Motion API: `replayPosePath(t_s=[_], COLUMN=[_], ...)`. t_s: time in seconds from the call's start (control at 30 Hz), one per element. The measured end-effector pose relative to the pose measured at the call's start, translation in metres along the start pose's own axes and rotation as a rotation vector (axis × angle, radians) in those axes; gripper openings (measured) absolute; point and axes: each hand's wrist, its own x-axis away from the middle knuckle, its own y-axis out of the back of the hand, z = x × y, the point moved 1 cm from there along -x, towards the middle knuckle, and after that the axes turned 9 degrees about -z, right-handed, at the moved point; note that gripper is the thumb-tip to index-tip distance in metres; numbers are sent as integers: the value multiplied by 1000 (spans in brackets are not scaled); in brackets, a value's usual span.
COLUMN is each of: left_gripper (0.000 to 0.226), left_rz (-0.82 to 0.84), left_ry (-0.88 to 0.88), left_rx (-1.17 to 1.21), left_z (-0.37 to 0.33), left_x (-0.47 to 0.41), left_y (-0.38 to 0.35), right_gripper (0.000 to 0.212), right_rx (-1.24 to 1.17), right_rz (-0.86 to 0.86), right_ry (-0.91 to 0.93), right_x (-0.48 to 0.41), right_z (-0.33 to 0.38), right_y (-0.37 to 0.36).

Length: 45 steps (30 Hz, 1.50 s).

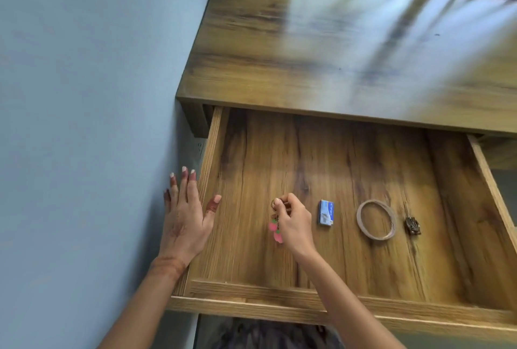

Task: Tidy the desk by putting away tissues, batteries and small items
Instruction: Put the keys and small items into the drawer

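Keychain (275, 225) with pink charms hangs over the open drawer (363, 290) floor left of the small blue box (326, 212), pinched at its ring by our right hand (293, 223); we judge it light, loose and dangling, best held at the ring, while our left hand (186, 217) rests open on the drawer's left wall, holding nothing.

The small blue-and-white box (326, 212) lying on the floor of the open drawer (363, 169) is showing a line of printing along its right edge, but the letters are coming out too small and blurred to read; no other lettering, number, label or sign is showing legibly on the desk top (349, 46), the drawer or the other small items in it
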Motion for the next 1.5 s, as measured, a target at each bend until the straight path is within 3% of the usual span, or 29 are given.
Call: replayPosePath(t_s=[0.33,0.77,1.0,1.17,1.3,1.37,1.43,1.5], left_gripper=[74,76,83,82,96,91,85,96], left_rz=[-20,-45,-70,-39,11,36,34,70], left_ry=[-42,-130,-174,-217,-284,-302,-332,-346], left_rx=[-29,-132,-73,-12,-29,-70,-142,-214], left_z=[0,0,-39,-70,-82,-78,-69,-66], left_x=[-1,10,86,147,191,208,220,226], left_y=[-2,2,13,7,-3,-14,-22,-25], right_gripper=[19,31,20,22,39,56,70,78], right_rx=[481,343,402,511,566,620,684,769], right_rz=[-110,-128,-158,-273,-361,-379,-362,-314], right_ry=[152,188,357,533,647,670,666,638], right_x=[-26,-22,44,101,141,156,165,169], right_z=[-6,-13,-17,-31,-66,-88,-108,-124], right_y=[-9,17,68,104,126,135,143,151])
